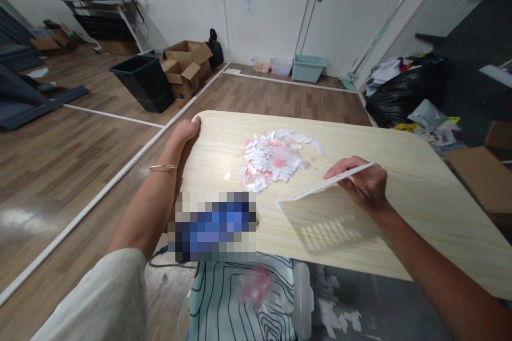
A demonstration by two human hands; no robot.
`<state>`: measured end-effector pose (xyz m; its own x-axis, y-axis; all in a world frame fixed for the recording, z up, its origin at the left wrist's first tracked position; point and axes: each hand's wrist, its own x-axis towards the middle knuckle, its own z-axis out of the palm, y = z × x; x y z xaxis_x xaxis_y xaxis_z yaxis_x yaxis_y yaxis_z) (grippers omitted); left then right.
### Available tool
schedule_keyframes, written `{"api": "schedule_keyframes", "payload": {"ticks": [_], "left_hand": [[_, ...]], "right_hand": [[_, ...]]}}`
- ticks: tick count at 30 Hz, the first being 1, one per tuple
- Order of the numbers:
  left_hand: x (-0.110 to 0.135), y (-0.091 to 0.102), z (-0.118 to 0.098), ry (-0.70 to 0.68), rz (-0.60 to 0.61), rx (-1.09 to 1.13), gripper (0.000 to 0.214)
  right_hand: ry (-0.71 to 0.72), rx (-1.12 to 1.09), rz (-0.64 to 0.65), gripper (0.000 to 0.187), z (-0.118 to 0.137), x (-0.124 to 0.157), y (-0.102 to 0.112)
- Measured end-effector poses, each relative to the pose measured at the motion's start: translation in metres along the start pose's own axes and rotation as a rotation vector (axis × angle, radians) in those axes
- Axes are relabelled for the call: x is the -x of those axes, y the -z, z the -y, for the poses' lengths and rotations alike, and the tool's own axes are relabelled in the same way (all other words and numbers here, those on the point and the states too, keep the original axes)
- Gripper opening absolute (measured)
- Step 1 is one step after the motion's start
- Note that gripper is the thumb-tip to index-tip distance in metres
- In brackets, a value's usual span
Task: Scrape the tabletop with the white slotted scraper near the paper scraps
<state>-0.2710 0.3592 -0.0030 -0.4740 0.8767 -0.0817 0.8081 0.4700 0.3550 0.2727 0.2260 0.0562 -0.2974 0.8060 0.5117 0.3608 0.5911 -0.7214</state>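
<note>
My left hand grips the far left corner of a light wooden table, fingers curled over its edge. My right hand is closed on a flat white sheet, held almost edge-on and slanted down toward the tabletop. A pile of torn white and pink paper scraps lies on the table just beyond the sheet's lower end. A thin bracelet sits on my left wrist.
A blurred blue patch lies at the table's near edge. Paper scraps litter the floor below. A black bin, cardboard boxes, a teal tub and black rubbish bags stand around the room.
</note>
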Motion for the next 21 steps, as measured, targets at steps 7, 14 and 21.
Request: {"api": "schedule_keyframes", "payload": {"ticks": [7,14,21], "left_hand": [[-0.003,-0.003,0.004,-0.001,-0.013,0.019,0.086],[0.0,0.0,0.001,-0.006,-0.001,-0.01,0.086],[0.01,0.008,-0.006,-0.005,0.035,-0.029,0.086]], "right_hand": [[-0.008,-0.122,0.103,0.06,-0.003,-0.001,0.003],[-0.107,-0.239,0.126,0.068,-0.001,-0.005,-0.001],[-0.179,-0.215,0.284,0.071,-0.003,-0.004,0.005]]}}
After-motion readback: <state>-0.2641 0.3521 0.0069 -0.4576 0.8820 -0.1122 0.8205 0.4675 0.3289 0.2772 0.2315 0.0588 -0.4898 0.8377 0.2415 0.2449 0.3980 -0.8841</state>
